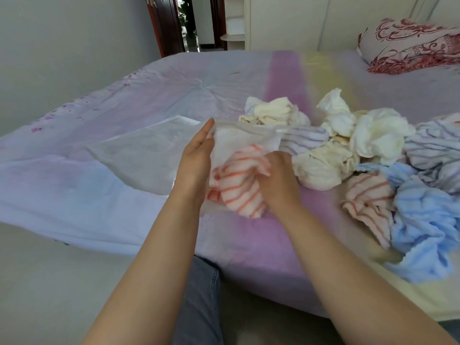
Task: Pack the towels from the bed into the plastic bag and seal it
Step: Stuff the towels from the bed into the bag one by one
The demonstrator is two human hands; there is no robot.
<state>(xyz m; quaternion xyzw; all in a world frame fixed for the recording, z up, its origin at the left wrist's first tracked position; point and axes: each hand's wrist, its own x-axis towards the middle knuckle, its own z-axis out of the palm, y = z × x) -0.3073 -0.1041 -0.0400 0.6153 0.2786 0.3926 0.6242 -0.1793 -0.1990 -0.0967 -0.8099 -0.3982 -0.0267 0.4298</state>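
A clear plastic bag (139,150) lies on the bed with its mouth facing right. My left hand (196,158) grips the mouth's rim and holds it up and open. My right hand (276,180) is closed on an orange-striped white towel (236,185) that sits partly inside the mouth of the bag. To the right lies a heap of crumpled towels: cream ones (321,165), a white one (378,135), a purple-striped one (438,148), a second orange-striped one (368,197) and a light blue one (428,227).
The bed (174,90) carries a pale lilac, pink and yellow sheet. A red-patterned pillow (410,46) lies at the far right corner. The bed's near edge runs just in front of my jeans-clad leg (199,302). A doorway (189,21) opens behind the bed.
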